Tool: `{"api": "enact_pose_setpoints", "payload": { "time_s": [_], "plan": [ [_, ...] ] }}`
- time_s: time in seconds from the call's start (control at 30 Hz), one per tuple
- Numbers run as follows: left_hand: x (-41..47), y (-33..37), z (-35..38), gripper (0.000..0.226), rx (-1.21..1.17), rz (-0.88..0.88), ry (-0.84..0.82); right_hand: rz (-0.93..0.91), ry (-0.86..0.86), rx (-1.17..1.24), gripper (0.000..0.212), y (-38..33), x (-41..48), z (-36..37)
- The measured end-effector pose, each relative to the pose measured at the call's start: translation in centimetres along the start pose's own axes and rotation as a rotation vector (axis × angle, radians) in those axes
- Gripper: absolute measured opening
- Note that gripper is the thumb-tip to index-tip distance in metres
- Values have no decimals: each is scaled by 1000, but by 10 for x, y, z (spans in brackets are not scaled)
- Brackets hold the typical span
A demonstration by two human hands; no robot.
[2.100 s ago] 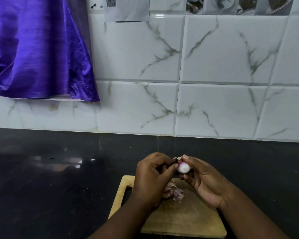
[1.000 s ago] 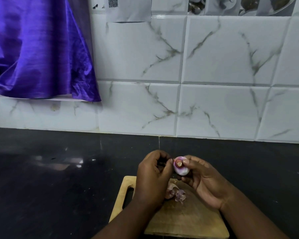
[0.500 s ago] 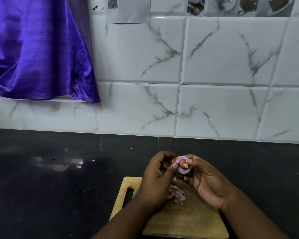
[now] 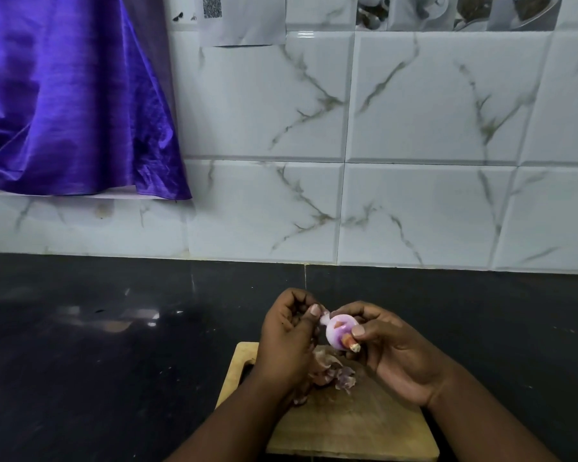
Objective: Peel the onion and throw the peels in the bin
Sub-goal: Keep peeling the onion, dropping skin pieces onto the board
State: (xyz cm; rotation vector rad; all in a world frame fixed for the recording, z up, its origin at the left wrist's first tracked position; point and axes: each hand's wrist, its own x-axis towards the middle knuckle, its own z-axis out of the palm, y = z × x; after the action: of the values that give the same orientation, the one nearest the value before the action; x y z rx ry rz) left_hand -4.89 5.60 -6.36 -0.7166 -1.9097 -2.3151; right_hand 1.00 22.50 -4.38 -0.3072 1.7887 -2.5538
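Both forearms reach in from the bottom edge and meet above the far end of a board (image 4: 347, 425). The left hand (image 4: 291, 338) shows its back to the camera, with its fingers (image 4: 292, 303) curled tight into the palm and the thumb pressed against them, pinching a pale strip (image 4: 324, 317) of skin at the left edge of the onion (image 4: 337, 331). The right hand (image 4: 397, 356) is turned palm inward; its fingers wrap behind the onion and the thumb presses on the front, beside a brown, dry stub that sticks out low on the bulb. The onion is small, round, smooth and pinkish white, and it is held in the air between the two hands, just above the board. Thin, crumpled, papery peels (image 4: 336, 373) lie in a small heap on the board, under the hands. The board is pale wood, rectangular, with rounded corners and a slot handle, and lies on a glossy black counter (image 4: 114, 361). Behind it rises a wall of white tiles (image 4: 431, 121) with grey veins. A shiny purple cloth (image 4: 64, 95) hangs in folds at the upper left.
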Motion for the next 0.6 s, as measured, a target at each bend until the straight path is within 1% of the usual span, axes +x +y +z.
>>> {"api": "enact_pose_setpoints", "payload": {
  "time_s": [0.13,0.27,0.3,0.33,0.4,0.47,0.53,0.6],
  "plan": [
    [1,-2,-2,23,181,-8,38,9,-18,-6,44,3,1,0],
    [7,-3,-12,25,346,7,175,-4,-1,14,47,-1,-1,-4],
    [6,-1,-13,25,375,12,180,-6,7,21,48,-2,-1,-4],
    [4,0,-13,24,413,16,151,-5,24,18,48,-3,0,-4],
    [-2,1,-9,23,543,19,33,-3,93,-36,48,-1,2,-4],
    [-7,1,-5,27,654,48,-38,7,153,-103,41,1,3,-3],
    [-6,3,-5,36,660,112,-8,15,181,-124,38,0,2,-1],
    [-5,5,-6,38,698,180,44,19,194,-147,37,-1,1,-1]
  ]
}}
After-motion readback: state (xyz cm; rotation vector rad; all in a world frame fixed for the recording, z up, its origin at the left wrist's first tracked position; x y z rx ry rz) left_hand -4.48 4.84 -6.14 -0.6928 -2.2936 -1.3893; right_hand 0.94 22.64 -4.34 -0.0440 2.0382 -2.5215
